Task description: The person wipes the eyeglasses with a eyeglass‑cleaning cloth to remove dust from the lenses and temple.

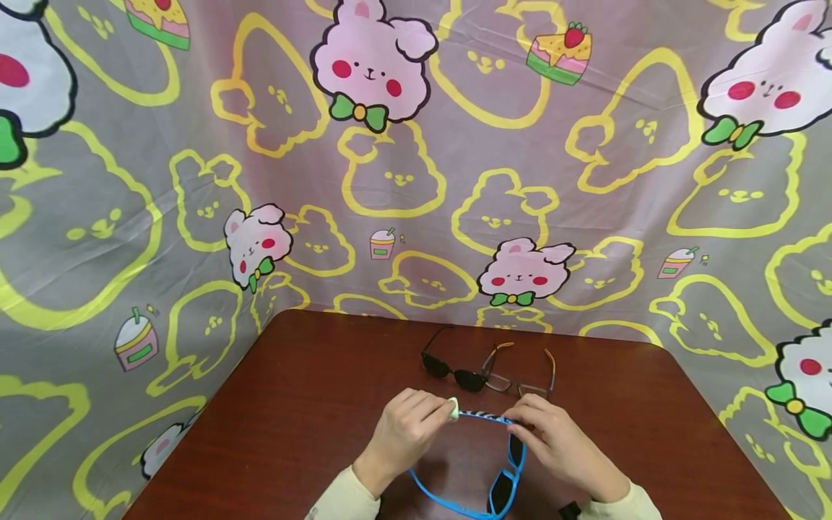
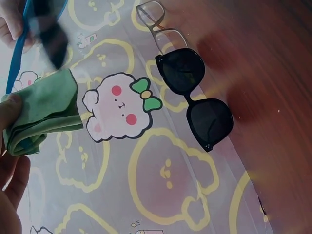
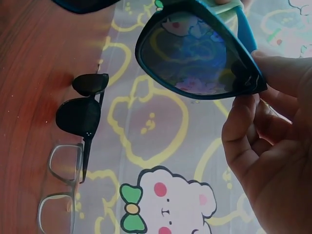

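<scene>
Blue-framed sunglasses [image 1: 500, 492] with dark lenses are held up over the table by both hands. My left hand [image 1: 411, 426] pinches a folded pale green cloth [image 2: 46, 105] at one temple arm, which has a black-and-white pattern on it in the head view. With thumb and fingers, my right hand [image 1: 552, 433] grips the frame at the hinge corner, beside a dark lens [image 3: 187, 58]. The other temple arm swings out toward the lower left in the head view. The cloth hides the end of the patterned arm.
Beyond the hands, black sunglasses [image 1: 469, 380] lie on the brown table [image 1: 312, 404]. Clear-lensed eyeglasses [image 1: 499, 383] lie right beside them, arms pointing away. A patterned curtain [image 1: 403, 202] surrounds the table at the back and sides.
</scene>
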`<state>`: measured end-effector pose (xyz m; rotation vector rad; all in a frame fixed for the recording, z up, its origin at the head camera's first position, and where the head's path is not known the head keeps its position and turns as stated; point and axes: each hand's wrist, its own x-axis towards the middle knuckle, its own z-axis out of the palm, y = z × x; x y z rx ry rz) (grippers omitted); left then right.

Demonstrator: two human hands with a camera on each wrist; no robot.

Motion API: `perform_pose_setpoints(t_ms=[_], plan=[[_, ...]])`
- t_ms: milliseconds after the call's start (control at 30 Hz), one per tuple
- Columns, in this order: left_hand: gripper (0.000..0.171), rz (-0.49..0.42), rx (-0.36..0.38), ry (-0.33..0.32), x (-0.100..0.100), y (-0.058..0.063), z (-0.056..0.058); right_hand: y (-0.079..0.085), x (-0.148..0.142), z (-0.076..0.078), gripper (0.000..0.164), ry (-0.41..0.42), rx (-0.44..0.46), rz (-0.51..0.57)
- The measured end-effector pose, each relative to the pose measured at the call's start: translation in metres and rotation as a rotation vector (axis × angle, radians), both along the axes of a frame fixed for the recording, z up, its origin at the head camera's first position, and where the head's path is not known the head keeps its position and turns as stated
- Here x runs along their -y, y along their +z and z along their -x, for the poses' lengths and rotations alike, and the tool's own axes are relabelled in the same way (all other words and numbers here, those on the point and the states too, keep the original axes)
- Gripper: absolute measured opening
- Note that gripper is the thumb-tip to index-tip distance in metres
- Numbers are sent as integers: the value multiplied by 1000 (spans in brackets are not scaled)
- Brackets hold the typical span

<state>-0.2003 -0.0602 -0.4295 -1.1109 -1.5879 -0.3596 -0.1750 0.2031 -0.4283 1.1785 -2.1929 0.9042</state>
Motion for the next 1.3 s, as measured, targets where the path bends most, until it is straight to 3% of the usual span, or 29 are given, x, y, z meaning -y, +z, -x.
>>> perform_pose_setpoints(t_ms=[667, 1033, 1300], plan=[[18, -21, -25, -3, 4, 0, 3, -5, -8, 3, 39, 23, 46, 20], [19, -9, 11, 9, 8, -3, 3, -6, -11, 3, 16, 45, 62, 29], [11, 18, 53, 33, 11, -9, 7, 2, -9, -2, 38, 16, 97, 34]])
